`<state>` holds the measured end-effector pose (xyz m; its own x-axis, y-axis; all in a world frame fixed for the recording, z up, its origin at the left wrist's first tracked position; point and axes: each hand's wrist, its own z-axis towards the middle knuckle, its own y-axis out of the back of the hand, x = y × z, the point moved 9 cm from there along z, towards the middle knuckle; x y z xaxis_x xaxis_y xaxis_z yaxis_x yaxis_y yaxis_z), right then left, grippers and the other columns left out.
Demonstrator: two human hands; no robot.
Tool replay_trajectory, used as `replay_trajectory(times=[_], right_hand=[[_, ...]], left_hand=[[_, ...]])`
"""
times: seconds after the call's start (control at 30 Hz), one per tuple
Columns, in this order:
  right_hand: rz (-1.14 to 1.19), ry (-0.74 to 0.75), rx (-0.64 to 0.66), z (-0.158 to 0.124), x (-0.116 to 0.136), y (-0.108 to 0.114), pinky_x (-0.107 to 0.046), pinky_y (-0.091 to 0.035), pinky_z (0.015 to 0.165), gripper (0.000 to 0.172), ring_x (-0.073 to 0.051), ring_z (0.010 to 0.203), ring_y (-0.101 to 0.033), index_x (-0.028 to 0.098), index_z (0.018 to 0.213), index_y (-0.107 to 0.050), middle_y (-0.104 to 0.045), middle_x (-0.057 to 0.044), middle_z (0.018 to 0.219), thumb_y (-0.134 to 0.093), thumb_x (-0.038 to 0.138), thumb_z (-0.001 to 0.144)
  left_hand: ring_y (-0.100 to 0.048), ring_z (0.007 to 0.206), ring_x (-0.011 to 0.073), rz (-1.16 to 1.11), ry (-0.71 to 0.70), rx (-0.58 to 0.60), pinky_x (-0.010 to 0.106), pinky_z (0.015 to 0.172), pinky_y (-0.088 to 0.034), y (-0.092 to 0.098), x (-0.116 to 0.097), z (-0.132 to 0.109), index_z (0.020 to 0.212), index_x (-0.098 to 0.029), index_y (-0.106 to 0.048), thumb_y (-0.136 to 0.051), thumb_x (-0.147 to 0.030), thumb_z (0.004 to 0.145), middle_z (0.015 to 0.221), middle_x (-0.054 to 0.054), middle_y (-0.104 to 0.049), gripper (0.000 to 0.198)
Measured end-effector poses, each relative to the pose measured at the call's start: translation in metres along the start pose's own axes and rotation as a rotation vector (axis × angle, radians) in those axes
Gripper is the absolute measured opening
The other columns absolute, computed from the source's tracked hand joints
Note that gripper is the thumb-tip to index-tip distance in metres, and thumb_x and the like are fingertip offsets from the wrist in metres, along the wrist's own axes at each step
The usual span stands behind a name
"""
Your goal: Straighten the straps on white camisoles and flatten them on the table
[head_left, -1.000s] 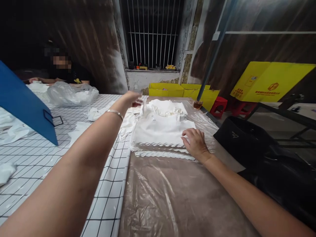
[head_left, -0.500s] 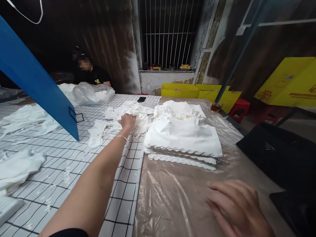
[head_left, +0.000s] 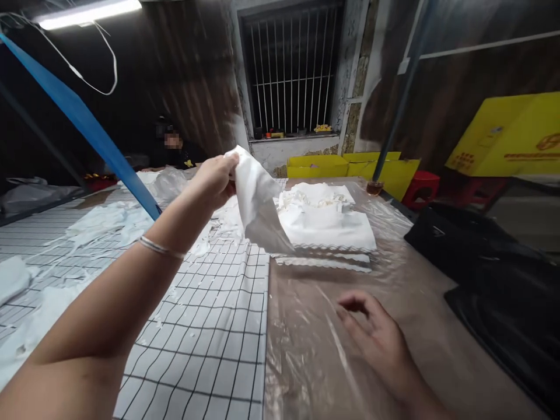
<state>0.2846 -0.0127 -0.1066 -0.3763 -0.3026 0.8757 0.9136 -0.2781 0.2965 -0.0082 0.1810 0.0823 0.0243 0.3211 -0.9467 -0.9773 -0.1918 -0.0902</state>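
Barred window [head_left: 291,76] up at 12 o'clock. My left fingers [head_left: 229,164] have a white cloth [head_left: 258,201] pinched at 10 o'clock of the white stack [head_left: 330,228]; right fingers [head_left: 366,301] loosely curled, empty, at its 5.

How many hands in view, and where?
2 visible: the left hand, gripping a raised white cloth; the right hand, empty, over the brown surface, nearer the camera than the white stack. Hands of the person at the back can't be made out.

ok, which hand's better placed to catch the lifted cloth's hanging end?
Probably the right hand: it looks empty, half-open over the brown surface, on the side the white cloth hangs toward. The left hand pinches the cloth's top.
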Motion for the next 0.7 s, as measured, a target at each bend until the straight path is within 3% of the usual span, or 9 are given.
replay_trajectory(times=[0.13, 0.2, 0.27, 0.33, 0.43, 0.5, 0.6, 0.7], right_hand=[[0.438, -0.212, 0.177, 0.012, 0.030, -0.031, -0.031, -0.050, 0.081, 0.044, -0.020, 0.090, -0.063, 0.020, 0.096, -0.068, -0.069, -0.007, 0.093, -0.063, 0.061, 0.082], [0.624, -0.336, 0.246, 0.015, 0.030, -0.040, -0.029, -0.051, 0.076, 0.041, -0.017, 0.079, -0.063, 0.019, 0.087, -0.069, -0.069, -0.004, 0.084, -0.072, 0.058, 0.075], [0.785, -0.472, 0.231, 0.013, 0.016, -0.036, -0.026, -0.051, 0.069, 0.031, -0.013, 0.068, -0.062, 0.019, 0.078, -0.067, -0.069, -0.001, 0.076, -0.082, 0.044, 0.068], [0.906, -0.585, 0.138, 0.010, -0.005, -0.021, -0.024, -0.053, 0.065, 0.021, -0.013, 0.065, -0.063, 0.020, 0.077, -0.067, -0.070, 0.001, 0.073, -0.081, 0.031, 0.068], [0.965, -0.681, 0.040, 0.003, -0.030, 0.007, -0.026, -0.057, 0.067, 0.005, -0.016, 0.069, -0.068, 0.020, 0.080, -0.068, -0.072, 0.000, 0.072, -0.070, 0.024, 0.078], [0.947, -0.711, 0.024, 0.000, -0.039, 0.022, -0.027, -0.058, 0.069, 0.005, -0.017, 0.069, -0.070, 0.020, 0.079, -0.068, -0.073, -0.001, 0.071, -0.064, 0.021, 0.083], [0.920, -0.728, -0.041, -0.001, -0.046, 0.041, -0.024, -0.059, 0.065, 0.014, -0.015, 0.065, -0.070, 0.020, 0.078, -0.067, -0.074, 0.000, 0.070, -0.057, 0.019, 0.089], [0.901, -0.695, -0.087, 0.008, -0.045, 0.058, -0.022, -0.058, 0.062, 0.016, -0.014, 0.063, -0.070, 0.020, 0.079, -0.066, -0.074, 0.000, 0.070, -0.055, 0.019, 0.091]], left_hand=[[-0.050, 0.052, 0.0082, -0.006, 0.231, 0.272, 0.020, 0.050, -0.047, -0.054, 0.034, -0.097, 0.077, -0.017, -0.053, -0.060, -0.025, 0.088, 0.064, -0.001, -0.053, 0.016], [-0.052, 0.053, 0.0079, 0.014, 0.295, 0.386, 0.019, 0.051, -0.047, -0.072, 0.054, -0.135, 0.080, -0.017, -0.053, -0.062, -0.029, 0.089, 0.067, -0.001, -0.055, 0.017], [-0.058, 0.058, 0.0094, 0.058, 0.331, 0.492, 0.021, 0.055, -0.052, -0.082, 0.072, -0.159, 0.082, -0.017, -0.054, -0.065, -0.034, 0.087, 0.070, -0.001, -0.059, 0.021], [-0.063, 0.062, 0.0123, 0.116, 0.381, 0.624, 0.025, 0.059, -0.056, -0.086, 0.092, -0.173, 0.081, -0.016, -0.056, -0.069, -0.039, 0.084, 0.071, 0.002, -0.063, 0.027], [-0.066, 0.060, 0.0151, 0.178, 0.492, 0.833, 0.028, 0.060, -0.057, -0.087, 0.122, -0.186, 0.076, -0.014, -0.058, -0.077, -0.042, 0.076, 0.066, 0.004, -0.066, 0.033], [-0.066, 0.058, 0.0146, 0.177, 0.523, 0.915, 0.027, 0.059, -0.056, -0.090, 0.135, -0.188, 0.074, -0.014, -0.059, -0.079, -0.041, 0.074, 0.063, 0.004, -0.066, 0.034], [-0.063, 0.057, 0.0125, 0.154, 0.515, 0.964, 0.024, 0.057, -0.054, -0.097, 0.136, -0.186, 0.075, -0.013, -0.063, -0.081, -0.040, 0.073, 0.062, 0.003, -0.065, 0.033], [-0.057, 0.052, 0.0093, 0.144, 0.483, 0.996, 0.021, 0.051, -0.050, -0.102, 0.120, -0.177, 0.077, -0.011, -0.066, -0.083, -0.035, 0.071, 0.061, 0.001, -0.061, 0.030]])
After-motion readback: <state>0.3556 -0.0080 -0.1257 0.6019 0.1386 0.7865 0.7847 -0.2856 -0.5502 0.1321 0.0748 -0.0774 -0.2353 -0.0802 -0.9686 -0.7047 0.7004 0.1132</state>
